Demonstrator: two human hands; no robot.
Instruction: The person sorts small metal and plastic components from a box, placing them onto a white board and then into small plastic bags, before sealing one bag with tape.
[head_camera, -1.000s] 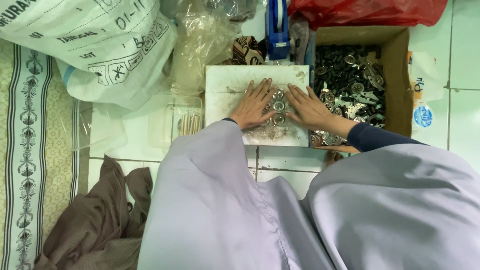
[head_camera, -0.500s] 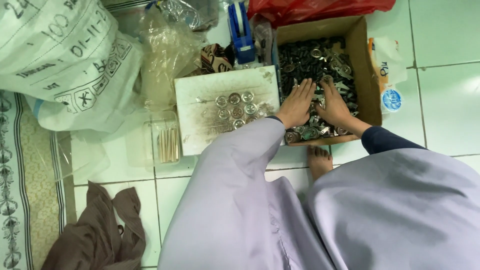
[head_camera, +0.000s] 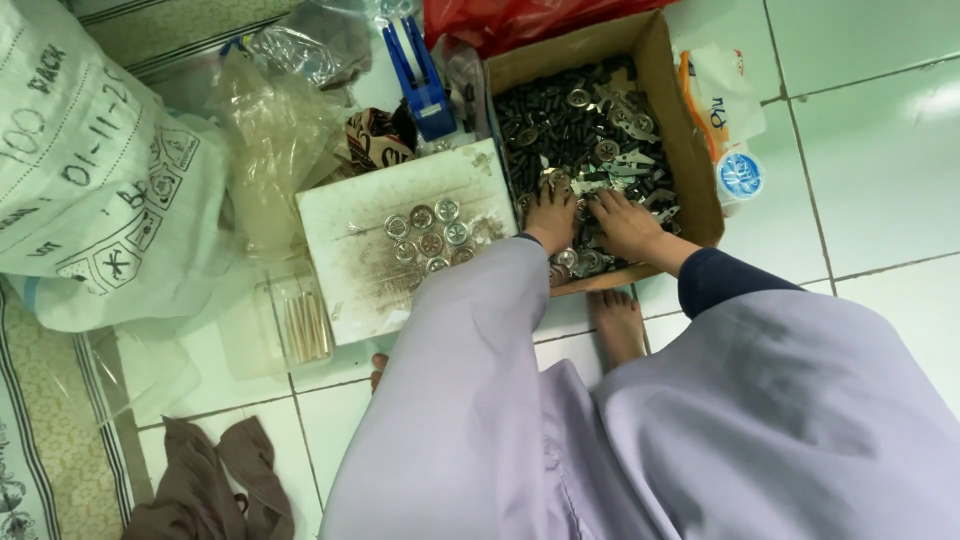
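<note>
My left hand (head_camera: 551, 214) and my right hand (head_camera: 626, 224) both reach into a cardboard box (head_camera: 700, 170) full of small dark and silvery metal parts (head_camera: 590, 125). Both rest palm-down on the parts near the box's front edge, fingers spread among them; I cannot tell whether either grips a piece. Left of the box lies a worn white board (head_camera: 360, 270) with several round metal discs (head_camera: 430, 232) grouped on it. My light grey sleeves cover the lower part of the view.
A big printed white sack (head_camera: 90, 170) lies at the left, crumpled clear plastic bags (head_camera: 270, 130) beside it. A blue tool (head_camera: 418, 75) and red bag (head_camera: 520, 18) sit behind. A clear tray of thin sticks (head_camera: 305, 325), brown cloth (head_camera: 210, 480), a bare foot (head_camera: 618, 322) on white tiles.
Both hands left the discs on the white board and moved right into the cardboard box. The discs stay on the board. The camera view shifted right and closer.
</note>
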